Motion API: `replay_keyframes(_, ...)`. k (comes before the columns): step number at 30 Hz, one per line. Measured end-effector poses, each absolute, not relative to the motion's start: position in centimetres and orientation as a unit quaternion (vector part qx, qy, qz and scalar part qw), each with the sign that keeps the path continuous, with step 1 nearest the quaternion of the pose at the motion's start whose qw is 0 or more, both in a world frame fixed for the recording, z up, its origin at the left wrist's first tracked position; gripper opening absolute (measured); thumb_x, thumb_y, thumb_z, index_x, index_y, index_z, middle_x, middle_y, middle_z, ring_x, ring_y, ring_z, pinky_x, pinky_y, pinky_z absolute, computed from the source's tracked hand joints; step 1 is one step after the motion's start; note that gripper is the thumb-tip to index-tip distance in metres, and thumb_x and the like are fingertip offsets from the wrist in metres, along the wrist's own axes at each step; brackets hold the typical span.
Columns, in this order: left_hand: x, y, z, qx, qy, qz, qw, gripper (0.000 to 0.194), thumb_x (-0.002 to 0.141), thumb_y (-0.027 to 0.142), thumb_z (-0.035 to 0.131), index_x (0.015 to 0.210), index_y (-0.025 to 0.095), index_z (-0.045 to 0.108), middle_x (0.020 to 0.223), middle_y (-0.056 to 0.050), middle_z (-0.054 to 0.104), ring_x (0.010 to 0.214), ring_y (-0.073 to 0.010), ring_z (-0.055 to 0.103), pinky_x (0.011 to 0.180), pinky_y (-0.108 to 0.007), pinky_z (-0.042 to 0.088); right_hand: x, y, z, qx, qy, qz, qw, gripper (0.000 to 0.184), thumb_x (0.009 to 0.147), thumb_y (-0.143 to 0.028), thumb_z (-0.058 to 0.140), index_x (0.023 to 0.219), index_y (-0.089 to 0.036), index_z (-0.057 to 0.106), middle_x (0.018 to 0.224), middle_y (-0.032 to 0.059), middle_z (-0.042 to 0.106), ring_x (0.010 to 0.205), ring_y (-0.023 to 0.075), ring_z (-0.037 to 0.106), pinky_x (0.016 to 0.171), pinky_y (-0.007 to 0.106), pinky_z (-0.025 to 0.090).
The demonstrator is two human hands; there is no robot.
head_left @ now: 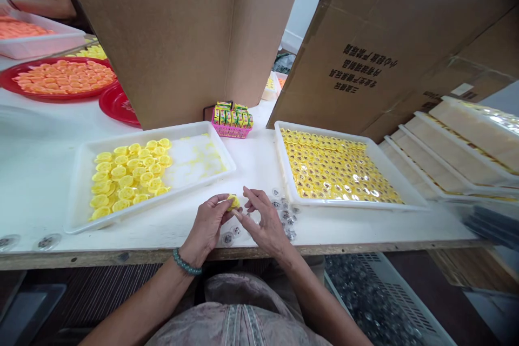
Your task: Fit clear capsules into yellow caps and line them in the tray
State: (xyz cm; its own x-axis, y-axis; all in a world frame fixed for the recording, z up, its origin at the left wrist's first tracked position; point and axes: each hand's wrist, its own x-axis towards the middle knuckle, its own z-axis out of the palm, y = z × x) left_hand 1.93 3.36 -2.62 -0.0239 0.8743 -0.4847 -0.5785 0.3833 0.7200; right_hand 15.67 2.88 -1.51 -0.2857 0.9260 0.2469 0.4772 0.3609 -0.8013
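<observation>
My left hand [210, 223] is closed, pinching a small round yellow plastic piece [233, 203] between thumb and fingers. Close beside it, my right hand [265, 223] has its thumb and fingers apart, the thumb tip near the piece's lower edge; I cannot tell if it touches. Several clear round discs with dark centres [290, 216] lie on the table around and under my right hand. To the left, a white tray [81, 194] bears loose yellow pieces [126, 181]. On the right, another white tray [411, 207] carries close rows of yellow pieces with shiny dark-centred tops [336, 167].
Cardboard sheets [174, 38] stand behind the trays. A pink basket [232, 131] of small packets sits between them. Stacked trays [450, 157] rise at right. Red plates [117, 105] and a person's arm [51, 4] are at far left. A crate [389, 303] of clear pieces is below the table edge.
</observation>
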Motion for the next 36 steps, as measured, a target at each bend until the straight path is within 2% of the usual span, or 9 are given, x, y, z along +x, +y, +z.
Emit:
replay_keyframes(4, 2.0, 3.6, -2.5, 0.154, 0.479, 0.544, 0.671, 0.028, 0.059, 0.018, 0.076, 0.082, 0.012, 0.062, 0.076, -0.004, 0.069, 0.068, -0.0126, 0.064, 0.07, -0.024, 0.052, 15.3, 3.4, -2.8, -0.514, -0.703, 0.286, 0.4, 0.024, 0.082, -0.022, 0.059, 0.104, -0.024, 0.066, 0.09, 0.0047, 0.061, 0.074, 0.0136, 0.059, 0.07, 0.027, 0.049)
replay_keyframes(8, 0.7, 4.1, -2.6, 0.141, 0.484, 0.562, 0.656, 0.025, 0.061, 0.015, 0.075, 0.081, 0.012, 0.061, 0.078, -0.004, 0.07, 0.07, -0.0154, 0.067, 0.075, -0.028, 0.055, 17.0, 4.1, -3.4, -0.562, -0.671, 0.264, 0.404, 0.015, 0.082, -0.02, 0.059, 0.093, -0.02, 0.069, 0.086, 0.0052, 0.066, 0.074, 0.0148, 0.061, 0.068, 0.026, 0.048)
replay_keyframes(11, -0.9, 4.3, -2.7, 0.149, 0.493, 0.563, 0.646, 0.021, 0.064, 0.015, 0.072, 0.082, 0.011, 0.062, 0.079, -0.004, 0.07, 0.072, -0.0169, 0.068, 0.074, -0.027, 0.056, 19.1, 4.1, -2.9, -0.558, -0.711, 0.249, 0.348, 0.014, 0.084, -0.022, 0.057, 0.088, -0.02, 0.07, 0.084, 0.0052, 0.068, 0.075, 0.0152, 0.062, 0.069, 0.026, 0.046)
replay_keyframes(16, -1.6, 3.9, -3.3, 0.155, 0.506, 0.534, 0.66, 0.019, 0.067, 0.016, 0.071, 0.083, 0.011, 0.064, 0.08, -0.005, 0.07, 0.071, -0.0174, 0.069, 0.067, -0.024, 0.057, 20.3, 2.6, -2.5, -0.545, -0.782, 0.23, 0.198, 0.019, 0.08, -0.029, 0.064, 0.095, -0.019, 0.069, 0.081, 0.0049, 0.066, 0.072, 0.0159, 0.06, 0.066, 0.026, 0.044)
replay_keyframes(20, -0.8, 3.4, -4.0, 0.158, 0.502, 0.509, 0.682, 0.021, 0.067, 0.017, 0.073, 0.084, 0.012, 0.063, 0.083, -0.007, 0.069, 0.07, -0.0174, 0.068, 0.068, -0.028, 0.058, 18.8, 1.6, -3.7, -0.561, -0.793, 0.194, 0.138, 0.02, 0.078, -0.026, 0.066, 0.097, -0.019, 0.067, 0.085, 0.007, 0.065, 0.08, 0.0187, 0.059, 0.07, 0.028, 0.043)
replay_keyframes(23, -0.6, 3.0, -4.4, 0.161, 0.496, 0.496, 0.694, 0.023, 0.067, 0.017, 0.073, 0.087, 0.012, 0.061, 0.084, -0.007, 0.07, 0.071, -0.0173, 0.068, 0.069, -0.028, 0.058, 17.9, 1.6, -4.6, -0.575, -0.78, 0.204, 0.143, 0.015, 0.076, -0.022, 0.068, 0.09, -0.018, 0.066, 0.08, 0.0054, 0.064, 0.079, 0.0187, 0.058, 0.07, 0.028, 0.043)
replay_keyframes(26, -0.6, 2.8, -4.6, 0.164, 0.496, 0.487, 0.699, 0.023, 0.067, 0.016, 0.073, 0.087, 0.013, 0.06, 0.081, -0.007, 0.07, 0.07, -0.0168, 0.068, 0.067, -0.026, 0.057, 17.6, 1.7, -4.9, -0.582, -0.762, 0.234, 0.16, 0.019, 0.071, -0.023, 0.073, 0.088, -0.018, 0.064, 0.081, 0.004, 0.063, 0.079, 0.018, 0.057, 0.069, 0.027, 0.043)
replay_keyframes(31, -0.5, 2.7, -4.7, 0.155, 0.513, 0.474, 0.698, 0.016, 0.071, 0.01, 0.067, 0.085, 0.011, 0.058, 0.081, -0.009, 0.069, 0.068, -0.0172, 0.069, 0.068, -0.028, 0.057, 17.4, 1.7, -4.7, -0.557, -0.781, 0.232, 0.165, 0.032, 0.073, -0.022, 0.071, 0.104, -0.019, 0.062, 0.089, 0.0055, 0.061, 0.086, 0.0187, 0.056, 0.076, 0.029, 0.043)
replay_keyframes(36, -0.4, 2.6, -4.9, 0.156, 0.516, 0.46, 0.705, 0.011, 0.073, 0.01, 0.064, 0.083, 0.009, 0.06, 0.081, -0.009, 0.068, 0.068, -0.0158, 0.068, 0.069, -0.026, 0.057, 16.8, 1.8, -4.7, -0.552, -0.786, 0.23, 0.16, 0.02, 0.074, -0.017, 0.068, 0.093, -0.019, 0.063, 0.09, 0.0052, 0.059, 0.084, 0.0178, 0.056, 0.073, 0.027, 0.043)
